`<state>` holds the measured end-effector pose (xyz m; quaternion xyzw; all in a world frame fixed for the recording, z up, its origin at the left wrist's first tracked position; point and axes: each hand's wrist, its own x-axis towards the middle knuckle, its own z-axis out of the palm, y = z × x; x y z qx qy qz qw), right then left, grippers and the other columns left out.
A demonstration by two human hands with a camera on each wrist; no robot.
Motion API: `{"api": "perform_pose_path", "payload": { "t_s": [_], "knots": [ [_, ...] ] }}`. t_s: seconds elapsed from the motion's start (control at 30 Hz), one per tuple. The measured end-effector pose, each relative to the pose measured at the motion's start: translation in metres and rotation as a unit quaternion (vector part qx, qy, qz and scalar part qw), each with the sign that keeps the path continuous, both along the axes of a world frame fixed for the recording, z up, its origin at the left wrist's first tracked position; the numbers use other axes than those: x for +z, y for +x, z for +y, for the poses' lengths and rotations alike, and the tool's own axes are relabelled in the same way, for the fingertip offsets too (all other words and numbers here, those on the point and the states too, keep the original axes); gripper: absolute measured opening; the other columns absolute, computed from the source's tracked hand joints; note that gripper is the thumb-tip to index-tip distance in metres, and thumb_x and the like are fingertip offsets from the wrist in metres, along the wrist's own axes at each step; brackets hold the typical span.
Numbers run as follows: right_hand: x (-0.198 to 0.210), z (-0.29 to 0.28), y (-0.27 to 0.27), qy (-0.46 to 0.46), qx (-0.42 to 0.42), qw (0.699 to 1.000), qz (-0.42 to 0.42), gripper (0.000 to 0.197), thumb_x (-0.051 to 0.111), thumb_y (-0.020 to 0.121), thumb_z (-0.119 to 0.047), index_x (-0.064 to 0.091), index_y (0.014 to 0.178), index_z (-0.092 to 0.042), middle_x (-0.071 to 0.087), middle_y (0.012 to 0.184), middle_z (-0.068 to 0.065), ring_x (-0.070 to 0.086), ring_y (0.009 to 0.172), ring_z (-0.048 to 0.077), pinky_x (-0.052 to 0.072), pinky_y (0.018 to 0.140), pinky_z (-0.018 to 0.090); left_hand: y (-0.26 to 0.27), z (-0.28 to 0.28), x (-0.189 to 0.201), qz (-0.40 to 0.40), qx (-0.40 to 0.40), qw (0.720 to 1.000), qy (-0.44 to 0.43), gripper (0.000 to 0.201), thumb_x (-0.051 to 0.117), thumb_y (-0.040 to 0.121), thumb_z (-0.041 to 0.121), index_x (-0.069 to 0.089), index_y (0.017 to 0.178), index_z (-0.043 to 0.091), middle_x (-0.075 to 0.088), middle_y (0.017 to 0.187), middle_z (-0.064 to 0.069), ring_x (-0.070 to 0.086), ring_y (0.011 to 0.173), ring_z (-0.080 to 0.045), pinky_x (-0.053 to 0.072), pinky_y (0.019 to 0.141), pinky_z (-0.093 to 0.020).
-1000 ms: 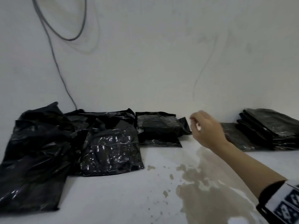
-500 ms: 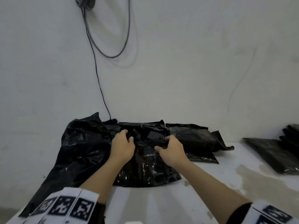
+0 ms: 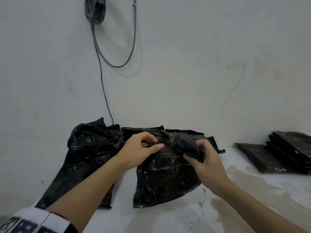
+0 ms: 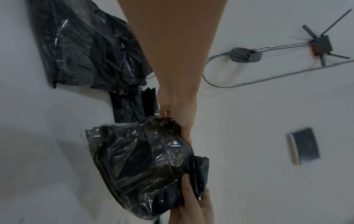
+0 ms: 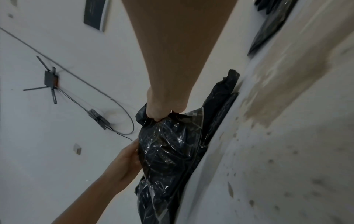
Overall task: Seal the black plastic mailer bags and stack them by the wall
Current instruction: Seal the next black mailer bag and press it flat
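Observation:
A filled black mailer bag (image 3: 165,180) lies on the white table, its open top end toward the wall. My left hand (image 3: 143,148) pinches the left part of that top edge. My right hand (image 3: 200,157) grips the right part of it, fingers curled round the folded plastic. In the left wrist view the same mailer bag (image 4: 145,160) is held at both ends by the left hand (image 4: 178,121) and the right hand (image 4: 191,201). The right wrist view has the mailer bag (image 5: 172,151) hanging from the right hand (image 5: 162,112).
A crumpled pile of black bags (image 3: 87,153) lies at the left. Another mailer (image 3: 186,133) sits behind against the wall. A stack of mailers (image 3: 286,152) rests by the wall at the right. Grey cables (image 3: 104,47) hang on the wall. The table (image 3: 244,190) is stained at the right.
My right hand came back from the right-hand stack to the middle bag, and my left hand joined it. Both now hold the bag's top edge, which is lifted and pulled toward me.

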<state>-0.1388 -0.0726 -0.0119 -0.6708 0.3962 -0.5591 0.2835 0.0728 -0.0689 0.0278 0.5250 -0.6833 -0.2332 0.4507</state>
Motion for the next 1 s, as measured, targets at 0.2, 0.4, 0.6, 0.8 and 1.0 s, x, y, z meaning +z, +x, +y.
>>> {"api": "perform_pose_path", "payload": {
  "t_s": [0.2,0.4,0.6,0.8,1.0],
  "knots": [
    [0.011,0.069,-0.050,-0.047,-0.016,0.999,-0.020,0.023,0.071,0.080,0.000,0.053,0.088,-0.010,0.061,0.084,0.008,0.060,0.086,0.030,0.052,0.080,0.045,-0.035,0.058,0.015,-0.028,-0.051,0.992,-0.115,0.012,0.070,0.084,0.018,0.071,0.087,0.030,0.073,0.086,0.011,0.067,0.084,-0.003,0.052,0.082,-0.018],
    [0.012,0.134,-0.088,0.011,0.012,1.000,0.024,0.058,0.079,0.059,-0.053,0.053,0.098,-0.019,0.066,0.090,-0.006,0.065,0.087,0.012,0.056,0.073,0.030,-0.074,0.106,0.013,0.072,-0.052,0.981,-0.172,0.010,0.056,0.094,0.014,0.064,0.091,0.019,0.069,0.089,0.003,0.066,0.088,-0.011,0.052,0.083,-0.024],
    [0.022,0.172,-0.100,-0.021,-0.042,0.998,0.029,0.017,0.070,0.083,-0.029,0.067,0.083,-0.012,0.072,0.078,0.002,0.069,0.076,0.017,0.056,0.070,0.033,-0.104,0.143,0.007,0.182,-0.101,0.973,-0.100,0.016,0.049,0.098,0.013,0.064,0.094,0.019,0.068,0.093,0.000,0.065,0.090,-0.014,0.053,0.083,-0.025],
    [0.029,0.182,-0.119,-0.068,-0.088,0.990,0.080,0.021,0.065,0.087,-0.022,0.062,0.066,-0.021,0.065,0.061,-0.012,0.061,0.060,0.000,0.043,0.057,0.012,-0.109,0.157,-0.002,0.239,-0.114,0.964,0.035,0.060,0.050,0.076,0.063,0.054,0.089,0.005,0.055,0.081,0.002,0.052,0.081,-0.010,0.041,0.076,-0.027],
    [0.033,0.186,-0.137,-0.043,-0.093,0.991,0.088,0.015,0.070,0.077,-0.030,0.071,0.069,-0.018,0.071,0.066,-0.009,0.066,0.062,0.002,0.047,0.057,0.011,-0.098,0.163,-0.010,0.195,-0.117,0.974,0.016,0.010,0.057,0.092,0.024,0.063,0.088,0.016,0.065,0.078,0.008,0.060,0.081,-0.012,0.049,0.078,-0.033]
  ]
}}
